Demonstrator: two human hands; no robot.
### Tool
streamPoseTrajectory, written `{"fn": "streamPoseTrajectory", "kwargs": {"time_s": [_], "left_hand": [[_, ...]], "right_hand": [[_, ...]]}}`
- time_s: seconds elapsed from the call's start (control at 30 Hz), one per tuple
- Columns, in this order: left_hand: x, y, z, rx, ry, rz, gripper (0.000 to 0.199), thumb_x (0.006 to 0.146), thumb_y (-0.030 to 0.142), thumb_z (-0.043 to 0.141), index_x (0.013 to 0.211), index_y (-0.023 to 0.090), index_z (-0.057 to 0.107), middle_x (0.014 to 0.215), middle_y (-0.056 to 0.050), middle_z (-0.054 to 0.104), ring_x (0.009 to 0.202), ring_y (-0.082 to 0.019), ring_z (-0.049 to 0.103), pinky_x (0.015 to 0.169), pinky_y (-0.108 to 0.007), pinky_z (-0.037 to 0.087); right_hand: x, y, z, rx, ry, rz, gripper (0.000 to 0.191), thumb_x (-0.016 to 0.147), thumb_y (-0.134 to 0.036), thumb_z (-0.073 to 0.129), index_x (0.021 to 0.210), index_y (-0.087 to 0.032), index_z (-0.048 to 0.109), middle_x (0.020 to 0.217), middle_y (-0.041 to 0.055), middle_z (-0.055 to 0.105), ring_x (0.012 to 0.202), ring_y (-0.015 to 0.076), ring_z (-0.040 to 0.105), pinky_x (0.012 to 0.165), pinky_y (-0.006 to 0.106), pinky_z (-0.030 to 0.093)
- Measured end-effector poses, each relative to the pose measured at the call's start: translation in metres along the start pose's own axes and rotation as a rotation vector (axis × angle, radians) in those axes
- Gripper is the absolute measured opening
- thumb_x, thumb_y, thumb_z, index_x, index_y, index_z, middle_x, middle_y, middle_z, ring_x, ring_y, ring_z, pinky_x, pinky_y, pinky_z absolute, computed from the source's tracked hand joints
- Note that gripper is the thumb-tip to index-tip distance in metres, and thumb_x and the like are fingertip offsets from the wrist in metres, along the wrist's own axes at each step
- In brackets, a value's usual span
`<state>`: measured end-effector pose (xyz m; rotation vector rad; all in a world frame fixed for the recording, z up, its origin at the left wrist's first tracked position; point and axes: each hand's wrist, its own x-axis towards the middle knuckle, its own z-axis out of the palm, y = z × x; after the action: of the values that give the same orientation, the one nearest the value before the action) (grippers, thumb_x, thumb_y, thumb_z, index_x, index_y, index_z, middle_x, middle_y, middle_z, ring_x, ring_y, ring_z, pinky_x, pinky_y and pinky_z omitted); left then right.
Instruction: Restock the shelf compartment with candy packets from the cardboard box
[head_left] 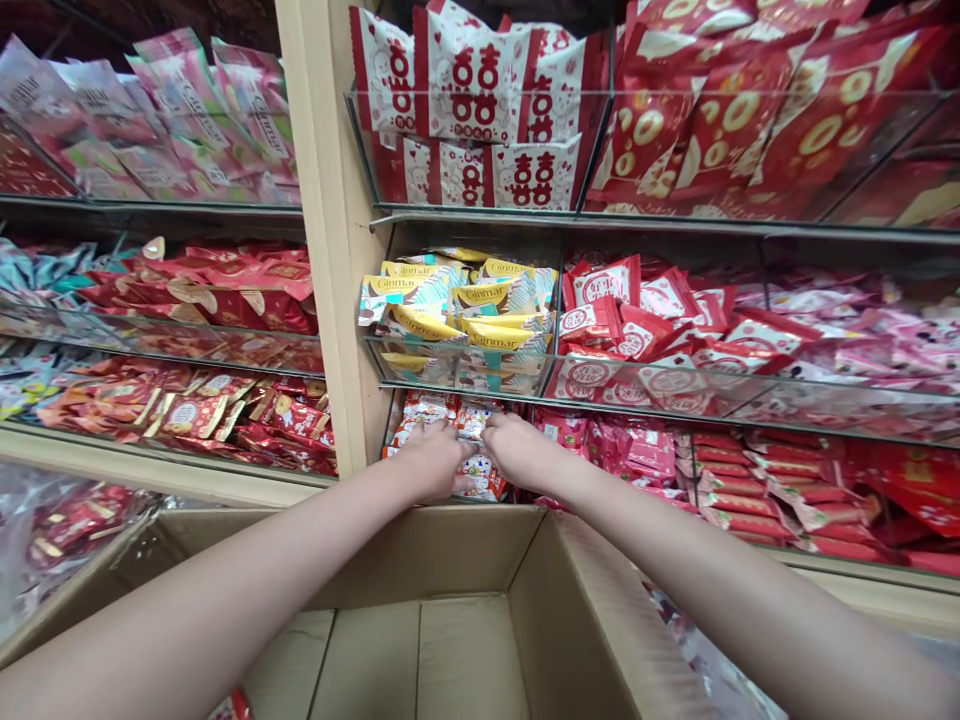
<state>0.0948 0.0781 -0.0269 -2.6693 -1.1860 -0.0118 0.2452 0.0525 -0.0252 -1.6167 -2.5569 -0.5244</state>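
Note:
Both my hands reach into the lowest shelf compartment, over small white, red and orange snack packets (484, 472) laid close together. My left hand (433, 462) rests on the left part of the packets, its fingers spread and its thumb lower down. From the right, my right hand (516, 450) touches the same packets, fingers bent over them and their tips partly hidden. No packet is lifted by either hand. Beneath my forearms stands an open cardboard box (442, 545), its far wall near the shelf edge. A bit of a red packet (232, 706) shows at its bottom.
Above my hands, a clear shelf front (457, 368) holds yellow Ginmar packets (480, 295). Pink packets (645, 450) lie to the right. A wooden upright (330, 250) divides the shelves. A clear plastic bag (67, 530) of red packets lies left of the box.

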Motion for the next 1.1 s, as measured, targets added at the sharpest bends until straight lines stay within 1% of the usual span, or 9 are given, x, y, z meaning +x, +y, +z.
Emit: {"fn": "streamPoseTrajectory", "kwargs": {"time_s": [0.1,0.27,0.37,0.47,0.53,0.63,0.77,0.93,1.1], "left_hand": [[-0.002,-0.013,0.0,-0.021,0.048,-0.023,0.044,0.081,0.041,0.044,0.121,0.024,0.05,0.125,-0.011,0.049,0.117,-0.026,0.042,0.095,-0.037,0.033],[0.002,-0.029,0.008,-0.044,0.084,-0.178,0.065,0.085,0.049,0.031,0.132,0.005,0.033,0.139,-0.023,0.031,0.126,-0.036,0.03,0.1,-0.045,0.026],[0.007,-0.029,0.014,-0.058,0.096,-0.212,0.068,0.084,0.054,0.033,0.133,0.008,0.03,0.14,-0.021,0.03,0.127,-0.034,0.028,0.101,-0.047,0.022],[0.008,-0.027,0.012,-0.066,0.124,-0.199,0.055,0.086,0.048,0.038,0.129,0.014,0.035,0.137,-0.015,0.036,0.123,-0.029,0.036,0.099,-0.051,0.026],[0.004,-0.029,0.006,-0.071,0.135,-0.162,0.044,0.087,0.04,0.041,0.124,0.015,0.042,0.132,-0.013,0.043,0.117,-0.026,0.043,0.096,-0.047,0.031],[-0.013,-0.036,-0.007,-0.08,0.137,-0.089,0.032,0.088,0.029,0.037,0.111,0.018,0.055,0.115,-0.01,0.058,0.105,-0.022,0.054,0.09,-0.033,0.039],[-0.05,-0.043,-0.016,-0.089,0.135,-0.021,0.033,0.087,0.026,0.033,0.099,0.021,0.062,0.092,-0.006,0.067,0.087,-0.021,0.06,0.078,-0.031,0.045],[-0.086,-0.044,-0.011,-0.079,0.136,0.027,0.034,0.085,0.021,0.032,0.104,0.02,0.061,0.098,-0.006,0.066,0.089,-0.02,0.059,0.079,-0.03,0.045],[-0.111,-0.044,-0.022,-0.069,0.16,0.137,0.032,0.087,0.022,0.033,0.099,0.022,0.063,0.092,-0.006,0.065,0.083,-0.019,0.058,0.076,-0.03,0.045]], "right_hand": [[0.005,-0.004,0.005,-0.014,0.006,0.07,0.029,0.087,-0.019,0.039,0.093,-0.009,0.064,0.098,0.0169,0.058,0.092,0.0264,0.051,0.076,0.035,0.038],[0.003,-0.008,0.005,-0.032,0.006,0.099,0.029,0.086,-0.022,0.039,0.091,-0.012,0.066,0.1,0.0161,0.058,0.095,0.0288,0.048,0.078,0.041,0.035],[0.002,-0.01,0.005,-0.05,0.038,0.102,0.03,0.087,-0.022,0.038,0.087,-0.013,0.066,0.097,0.0157,0.059,0.094,0.0293,0.046,0.078,0.042,0.034],[0.001,-0.011,0.007,-0.045,0.061,0.098,0.032,0.088,-0.024,0.036,0.088,-0.013,0.065,0.096,0.0151,0.059,0.093,0.028,0.046,0.077,0.041,0.033],[-0.001,-0.011,0.007,-0.036,0.047,0.088,0.031,0.088,-0.023,0.035,0.088,-0.013,0.064,0.097,0.0149,0.059,0.093,0.0273,0.046,0.077,0.04,0.033],[-0.007,-0.007,0.006,-0.034,0.049,0.07,0.029,0.088,-0.021,0.035,0.087,-0.012,0.063,0.097,0.0146,0.059,0.092,0.0263,0.045,0.076,0.037,0.033],[-0.012,-0.005,0.003,-0.016,0.092,0.043,0.026,0.087,-0.018,0.036,0.086,-0.013,0.061,0.095,0.0134,0.059,0.089,0.0236,0.046,0.073,0.033,0.034],[0.015,-0.018,0.002,0.022,0.09,0.015,0.026,0.086,-0.014,0.036,0.091,-0.014,0.061,0.093,0.012,0.059,0.089,0.0228,0.048,0.075,0.031,0.035],[0.045,-0.03,-0.002,0.067,0.065,0.017,0.028,0.088,-0.021,0.036,0.094,-0.013,0.062,0.094,0.0126,0.059,0.088,0.0219,0.054,0.075,0.03,0.037]]}}
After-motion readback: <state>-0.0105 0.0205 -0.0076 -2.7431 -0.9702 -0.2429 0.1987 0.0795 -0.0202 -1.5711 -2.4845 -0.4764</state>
